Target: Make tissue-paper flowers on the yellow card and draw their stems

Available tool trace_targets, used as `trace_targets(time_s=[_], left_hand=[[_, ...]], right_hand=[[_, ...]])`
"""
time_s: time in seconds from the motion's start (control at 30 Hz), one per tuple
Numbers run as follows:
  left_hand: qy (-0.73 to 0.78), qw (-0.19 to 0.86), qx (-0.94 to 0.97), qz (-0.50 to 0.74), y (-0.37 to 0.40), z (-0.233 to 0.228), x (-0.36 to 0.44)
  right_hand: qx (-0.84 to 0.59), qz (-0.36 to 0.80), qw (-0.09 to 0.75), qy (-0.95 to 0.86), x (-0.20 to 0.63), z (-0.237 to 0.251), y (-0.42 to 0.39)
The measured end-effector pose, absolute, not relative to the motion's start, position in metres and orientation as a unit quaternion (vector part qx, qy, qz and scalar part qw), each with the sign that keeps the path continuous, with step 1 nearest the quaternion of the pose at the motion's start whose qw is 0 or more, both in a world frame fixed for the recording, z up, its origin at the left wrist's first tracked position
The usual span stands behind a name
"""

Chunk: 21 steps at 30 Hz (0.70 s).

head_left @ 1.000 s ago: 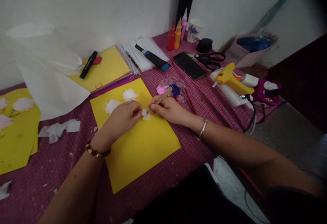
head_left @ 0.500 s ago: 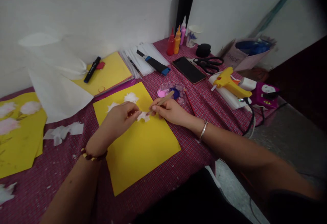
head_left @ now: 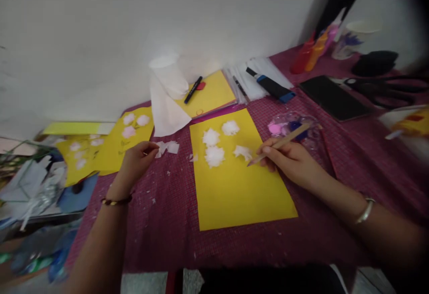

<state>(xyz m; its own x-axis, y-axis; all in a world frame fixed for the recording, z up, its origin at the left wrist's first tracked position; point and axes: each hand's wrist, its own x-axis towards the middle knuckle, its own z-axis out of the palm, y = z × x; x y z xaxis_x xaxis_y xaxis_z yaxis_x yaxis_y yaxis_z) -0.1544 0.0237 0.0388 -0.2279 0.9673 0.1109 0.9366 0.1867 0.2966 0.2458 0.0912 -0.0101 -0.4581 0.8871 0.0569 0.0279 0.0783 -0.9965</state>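
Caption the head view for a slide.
Right fingers hold a wooden stick over yellow paper; left fingers beside white scraps.

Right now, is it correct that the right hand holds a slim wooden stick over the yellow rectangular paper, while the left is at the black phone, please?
Only the part about the left hand is wrong: the head view shows it at the torn white paper scraps; the right hand holds the slim wooden stick over the yellow paper.
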Motion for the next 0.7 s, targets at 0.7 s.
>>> trace_targets(time_s=[0.7], left_hand=[[0.75, 0.088, 0.6, 0.263, 0.03, 0.0, -0.128]], right_hand=[[-0.368, 0.576, 0.371, -0.629, 0.243, -0.008, 0.087]])
